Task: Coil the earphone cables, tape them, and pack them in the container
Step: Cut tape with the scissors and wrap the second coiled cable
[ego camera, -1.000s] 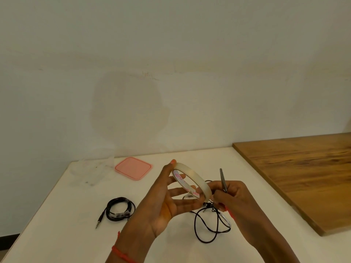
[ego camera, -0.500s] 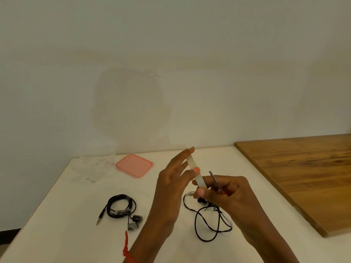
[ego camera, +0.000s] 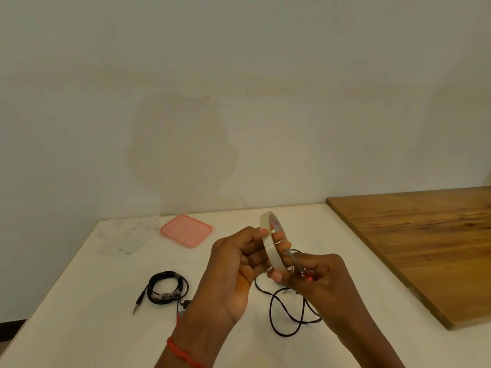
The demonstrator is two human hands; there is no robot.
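My left hand (ego camera: 232, 269) grips a thin roll of clear tape (ego camera: 270, 249) upright above the white table (ego camera: 79, 328). My right hand (ego camera: 325, 281) meets the roll's lower edge with its thumb and also holds small metal scissors (ego camera: 292, 258) with a red handle. Below the hands a loose black earphone cable (ego camera: 285, 318) sprawls on the table. A coiled, taped black earphone (ego camera: 166, 288) lies to the left with its jack sticking out. The clear container (ego camera: 127, 233) stands at the back left, with its pink lid (ego camera: 186, 231) flat beside it.
A wooden board (ego camera: 419, 245) covers the right side of the table, its edge running diagonally towards me. A plain wall stands right behind the table. I wear a red thread on the left wrist (ego camera: 183, 353).
The left hand has turned the tape roll from edge-on back to an angled upright pose and lifted it slightly. The right hand has stayed at the roll's lower edge with the scissors.
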